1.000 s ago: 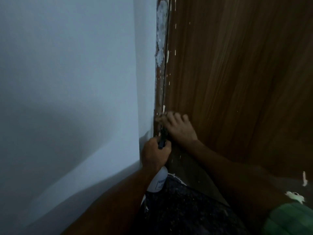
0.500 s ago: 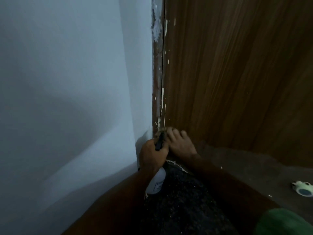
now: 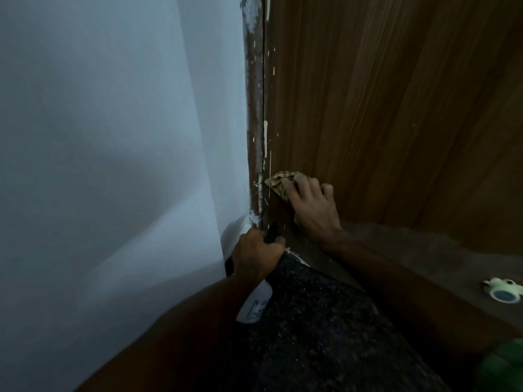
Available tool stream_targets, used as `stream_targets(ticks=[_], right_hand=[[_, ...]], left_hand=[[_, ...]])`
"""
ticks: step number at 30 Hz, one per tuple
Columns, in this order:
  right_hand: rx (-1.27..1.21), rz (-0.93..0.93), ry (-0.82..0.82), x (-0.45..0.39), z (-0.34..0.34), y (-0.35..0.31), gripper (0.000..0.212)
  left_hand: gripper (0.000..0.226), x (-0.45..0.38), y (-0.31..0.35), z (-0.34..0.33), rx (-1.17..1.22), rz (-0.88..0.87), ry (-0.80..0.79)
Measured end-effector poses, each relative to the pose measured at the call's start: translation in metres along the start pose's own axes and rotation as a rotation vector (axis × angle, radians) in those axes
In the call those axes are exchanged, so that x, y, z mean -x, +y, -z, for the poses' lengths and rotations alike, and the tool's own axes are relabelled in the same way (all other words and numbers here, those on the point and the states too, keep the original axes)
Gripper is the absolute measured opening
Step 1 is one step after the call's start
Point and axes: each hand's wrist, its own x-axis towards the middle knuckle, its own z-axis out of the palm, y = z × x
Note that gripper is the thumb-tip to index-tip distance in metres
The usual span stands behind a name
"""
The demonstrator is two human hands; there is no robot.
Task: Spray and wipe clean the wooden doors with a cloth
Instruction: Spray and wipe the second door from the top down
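Note:
A brown wooden door (image 3: 382,108) fills the right side, with white paint flecks along its left edge. My right hand (image 3: 311,207) presses a checked yellow cloth (image 3: 278,182) flat against the door's lower left corner, fingers fairly straight. My left hand (image 3: 256,257) grips the black head of a white spray bottle (image 3: 256,304) just below and to the left, near the foot of the door frame (image 3: 254,108). The bottle's nozzle is hidden by my fingers.
A pale wall (image 3: 113,137) stands on the left and meets the frame. A dark speckled surface (image 3: 325,335) lies under my arms. A small white and blue object (image 3: 502,290) lies on the floor (image 3: 410,250) at the right.
My right hand has slid up the door's edge with the cloth, which now shows under the fingers. The left hand stays low with the bottle.

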Motion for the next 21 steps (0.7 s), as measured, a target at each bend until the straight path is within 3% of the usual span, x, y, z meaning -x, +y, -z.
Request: stream_targets(ticks=[3,7,9,10,12,14,15,17,19,21], right_hand=[[0.049,0.066,-0.044,0.011,-0.020,-0.008,0.061],[0.122,0.410,-0.237,0.047,-0.054,-0.026,0.037],[0.137,0.462,-0.273,0.053,-0.054,-0.018,0.033],[0.136,0.427,-0.241,0.050,-0.047,-0.014,0.041],[0.047,0.170,-0.122,0.035,-0.024,-0.007,0.066],[-0.070,-0.119,0.025,0.018,-0.003,0.007,0.073],[-0.070,-0.163,0.049,0.019,0.003,0.016,0.070],[0.040,0.021,0.013,0.038,-0.003,0.022,0.058],[0.153,0.367,-0.109,0.071,-0.030,0.020,0.042],[0.166,0.523,-0.257,0.090,-0.043,0.013,0.037]], left_hand=[[0.050,0.003,-0.002,0.004,0.046,-0.042,-0.015],[0.044,-0.001,0.002,0.015,0.117,-0.115,-0.015],[0.047,-0.003,0.011,0.018,0.155,-0.140,0.007],[0.052,-0.003,0.015,0.019,0.172,-0.143,0.025],[0.061,-0.005,0.020,0.019,0.178,-0.158,0.051],[0.063,-0.007,0.022,0.015,0.185,-0.173,0.052],[0.064,-0.007,0.025,0.015,0.203,-0.172,0.046],[0.066,-0.009,0.031,0.015,0.228,-0.152,0.057],[0.065,-0.010,0.039,0.015,0.233,-0.158,0.064],[0.063,-0.009,0.045,0.013,0.236,-0.169,0.064]])
